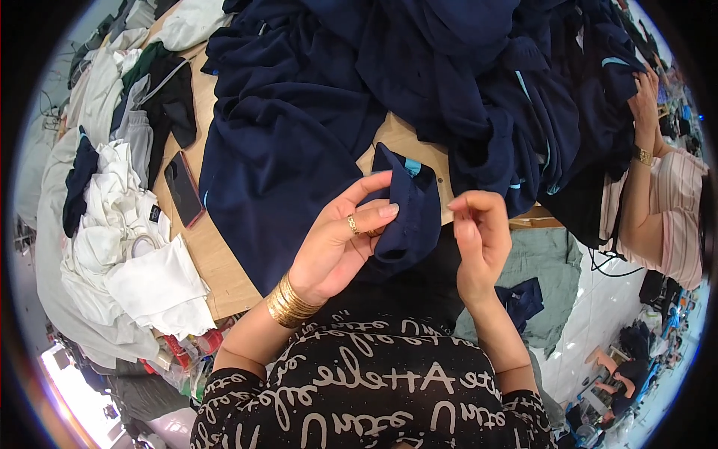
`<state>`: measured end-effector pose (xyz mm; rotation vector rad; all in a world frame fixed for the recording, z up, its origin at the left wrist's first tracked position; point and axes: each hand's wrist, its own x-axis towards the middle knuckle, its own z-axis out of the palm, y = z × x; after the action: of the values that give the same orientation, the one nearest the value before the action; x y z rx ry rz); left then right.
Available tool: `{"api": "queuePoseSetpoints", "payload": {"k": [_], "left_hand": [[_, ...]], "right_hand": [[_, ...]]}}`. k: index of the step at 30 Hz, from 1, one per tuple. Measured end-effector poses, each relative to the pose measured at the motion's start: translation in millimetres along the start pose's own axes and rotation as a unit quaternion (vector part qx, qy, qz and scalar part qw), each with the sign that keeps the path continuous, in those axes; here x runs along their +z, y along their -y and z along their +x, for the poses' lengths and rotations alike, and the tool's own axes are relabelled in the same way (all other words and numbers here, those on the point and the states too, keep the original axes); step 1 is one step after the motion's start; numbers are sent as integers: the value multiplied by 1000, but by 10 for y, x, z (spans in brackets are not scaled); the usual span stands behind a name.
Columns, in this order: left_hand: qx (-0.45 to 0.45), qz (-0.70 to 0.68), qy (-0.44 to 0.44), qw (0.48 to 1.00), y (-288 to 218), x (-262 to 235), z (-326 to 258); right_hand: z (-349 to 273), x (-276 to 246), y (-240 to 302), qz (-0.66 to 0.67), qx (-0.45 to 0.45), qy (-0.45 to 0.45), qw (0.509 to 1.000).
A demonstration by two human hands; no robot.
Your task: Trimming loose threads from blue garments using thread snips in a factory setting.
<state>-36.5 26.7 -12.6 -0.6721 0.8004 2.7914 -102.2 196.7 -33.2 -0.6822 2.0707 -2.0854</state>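
Note:
My left hand [336,243], with a ring and gold bangles at the wrist, pinches the edge of a small folded navy fabric piece [407,217] between thumb and fingers. A light blue tab [412,168] shows near the piece's upper edge. Just right of the fabric, apart from it, my right hand [482,243] is raised with its index finger bent toward the thumb. Whatever those fingertips hold, if anything, is too small to make out. Beyond both hands lies a large heap of navy garments [292,127], some with light blue trim.
A phone [184,188] lies on the wooden table [224,273] at left, beside white garments [123,232]. Black and grey clothes are piled behind them. At right, another person's hand [643,101] touches the navy heap. Grey-green cloth [550,277] lies on the floor below.

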Motion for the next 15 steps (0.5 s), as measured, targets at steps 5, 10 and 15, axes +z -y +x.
{"api": "queuePoseSetpoints", "payload": {"k": [5,10,15], "left_hand": [[80,-13,-5,997,-12,-117,32],[175,-2,-55,983,-203,-118,-23],[242,81,-63,965,-329,-304,-107]], "right_hand": [[-114,120,-50,113,-34,-26,993],[-54,169,-150,-231,-114,254,932],[27,100,-64,-265,-67,306,912]]}}
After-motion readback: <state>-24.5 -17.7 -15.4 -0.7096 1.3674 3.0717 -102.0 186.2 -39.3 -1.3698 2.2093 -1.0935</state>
